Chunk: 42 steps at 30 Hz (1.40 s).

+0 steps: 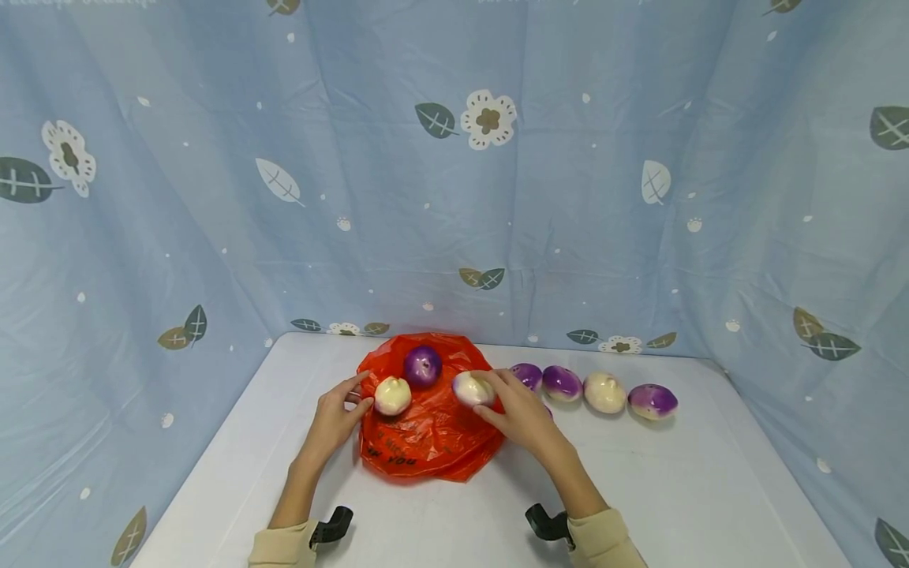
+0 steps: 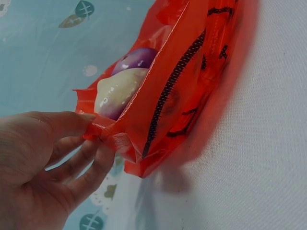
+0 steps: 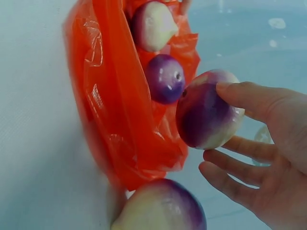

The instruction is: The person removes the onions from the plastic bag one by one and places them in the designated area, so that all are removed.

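Note:
A red plastic bag point(image 1: 419, 442) with dark lettering lies on the table with its mouth spread. Two purple-and-white turnips are in it: one shows its pale side point(image 1: 392, 396), the other its purple side point(image 1: 422, 366). My left hand point(image 1: 337, 414) pinches the bag's left rim between thumb and fingers, beside the pale turnip. With my right hand point(image 1: 521, 410) I grip another turnip point(image 3: 209, 110) by its sides, over the right part of the bag. In the right wrist view its purple side faces the bag.
To the right of the bag several turnips stand in a row, among them a pale one point(image 1: 604, 393) and a purple one point(image 1: 652, 401). One more is partly hidden behind my right hand. A blue patterned curtain point(image 1: 398, 197) encloses the white table point(image 1: 682, 489) at back and sides.

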Each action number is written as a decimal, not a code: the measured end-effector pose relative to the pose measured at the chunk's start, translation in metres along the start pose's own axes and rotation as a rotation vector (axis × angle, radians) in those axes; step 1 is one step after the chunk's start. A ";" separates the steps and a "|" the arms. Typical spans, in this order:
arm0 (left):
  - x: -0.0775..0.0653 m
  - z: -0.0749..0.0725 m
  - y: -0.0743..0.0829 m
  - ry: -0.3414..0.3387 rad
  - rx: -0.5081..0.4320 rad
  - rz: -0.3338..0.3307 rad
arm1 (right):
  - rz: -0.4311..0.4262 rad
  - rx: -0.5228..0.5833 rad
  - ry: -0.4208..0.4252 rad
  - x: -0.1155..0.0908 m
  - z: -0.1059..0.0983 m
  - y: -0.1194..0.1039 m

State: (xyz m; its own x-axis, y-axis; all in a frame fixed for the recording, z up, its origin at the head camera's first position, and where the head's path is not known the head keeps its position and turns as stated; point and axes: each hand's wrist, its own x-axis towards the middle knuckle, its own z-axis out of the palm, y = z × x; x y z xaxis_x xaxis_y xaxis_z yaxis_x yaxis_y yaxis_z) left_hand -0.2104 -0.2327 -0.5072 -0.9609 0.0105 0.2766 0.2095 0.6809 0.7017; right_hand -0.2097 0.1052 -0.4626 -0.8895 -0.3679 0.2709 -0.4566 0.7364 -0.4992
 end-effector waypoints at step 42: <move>-0.001 0.001 0.002 -0.017 -0.027 -0.027 | -0.025 0.091 0.188 -0.056 -0.047 0.048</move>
State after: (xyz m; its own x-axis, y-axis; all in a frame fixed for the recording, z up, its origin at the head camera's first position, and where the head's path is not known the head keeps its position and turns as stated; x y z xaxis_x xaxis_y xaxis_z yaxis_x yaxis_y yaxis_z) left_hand -0.2095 -0.2307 -0.5062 -0.9692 0.0047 0.2461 0.1877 0.6611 0.7265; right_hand -0.1809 0.1873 -0.4631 -0.8632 -0.2668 0.4285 -0.4856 0.6707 -0.5606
